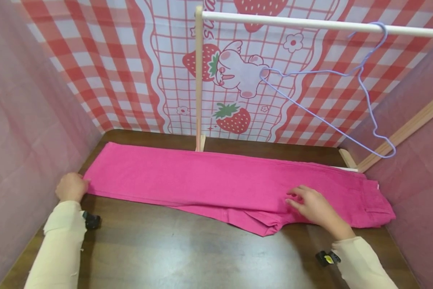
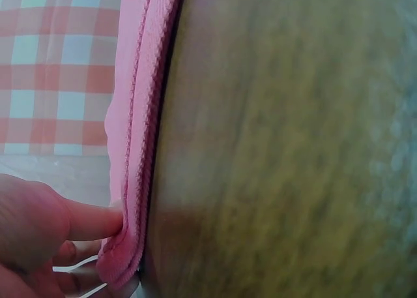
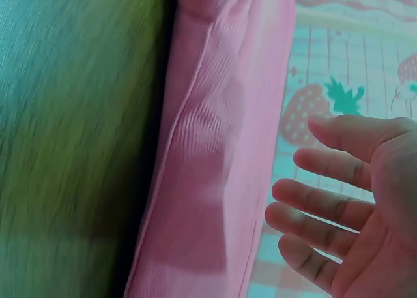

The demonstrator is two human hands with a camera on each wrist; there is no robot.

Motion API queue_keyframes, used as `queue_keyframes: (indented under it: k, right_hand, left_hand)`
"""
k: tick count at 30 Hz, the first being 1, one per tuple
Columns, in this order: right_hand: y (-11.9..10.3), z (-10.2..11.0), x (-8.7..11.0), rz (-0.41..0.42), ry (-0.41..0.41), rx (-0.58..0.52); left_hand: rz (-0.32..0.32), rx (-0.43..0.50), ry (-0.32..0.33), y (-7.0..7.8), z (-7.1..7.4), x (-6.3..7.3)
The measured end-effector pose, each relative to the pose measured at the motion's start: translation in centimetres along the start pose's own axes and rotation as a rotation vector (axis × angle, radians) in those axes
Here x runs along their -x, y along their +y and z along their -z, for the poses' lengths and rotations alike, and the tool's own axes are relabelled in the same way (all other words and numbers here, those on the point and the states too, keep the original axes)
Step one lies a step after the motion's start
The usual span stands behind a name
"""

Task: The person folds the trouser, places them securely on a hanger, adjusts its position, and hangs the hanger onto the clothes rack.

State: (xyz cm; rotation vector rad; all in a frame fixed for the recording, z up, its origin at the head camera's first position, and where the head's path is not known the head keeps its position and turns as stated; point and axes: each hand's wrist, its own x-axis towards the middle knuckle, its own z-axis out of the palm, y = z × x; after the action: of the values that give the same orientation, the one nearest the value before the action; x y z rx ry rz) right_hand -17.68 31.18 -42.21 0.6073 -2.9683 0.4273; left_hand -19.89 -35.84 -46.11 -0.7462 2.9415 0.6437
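A pair of bright pink trousers [image 1: 187, 174], folded lengthwise, lies flat across the table with the waistband at the right. At the left end, my left hand [image 1: 72, 187] pinches the corner of the leg hems; in the left wrist view the thumb presses on top of the layered pink cloth [image 2: 133, 180] and fingers reach beneath. My right hand [image 1: 312, 204] hovers over the trousers near the crotch fold, holding nothing. In the right wrist view its fingers [image 3: 319, 200] are spread and loosely bent, apart from the cloth. A bunched fold [image 1: 261, 222] sticks out at the front edge.
Behind the trousers stands a wooden rack with a white rail [image 1: 292, 22] and an upright post [image 1: 199, 80]. A lilac wire hanger [image 1: 317, 116] hangs from the rail at the right. Checked strawberry cloth [image 1: 124, 72] covers the back; pinkish curtains [image 1: 32, 100] flank the brown table [image 1: 158, 249].
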Motion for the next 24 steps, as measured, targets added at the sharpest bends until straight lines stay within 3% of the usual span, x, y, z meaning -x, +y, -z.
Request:
queue_keyframes:
  k: [9,14,19,24]
  right_hand:
    - [-2.8,-0.8,-0.3,0.094,-0.02,-0.03]
    - [-4.4,-1.7,-0.1,0.149,-0.077,-0.044]
    - [-5.7,-2.9,0.3,0.176,-0.154,0.021]
    - [-6.6,-4.2,0.8,0.139,-0.155,0.157]
  left_hand:
    - [0.001,-0.003,0.018,0.2,0.0,0.3]
    - [0.001,-0.01,0.022,0.2,-0.1,0.3]
    - [-0.001,-0.004,0.037,0.3,-0.2,0.4]
    - [0.002,-0.001,0.036,0.4,-0.1,0.5]
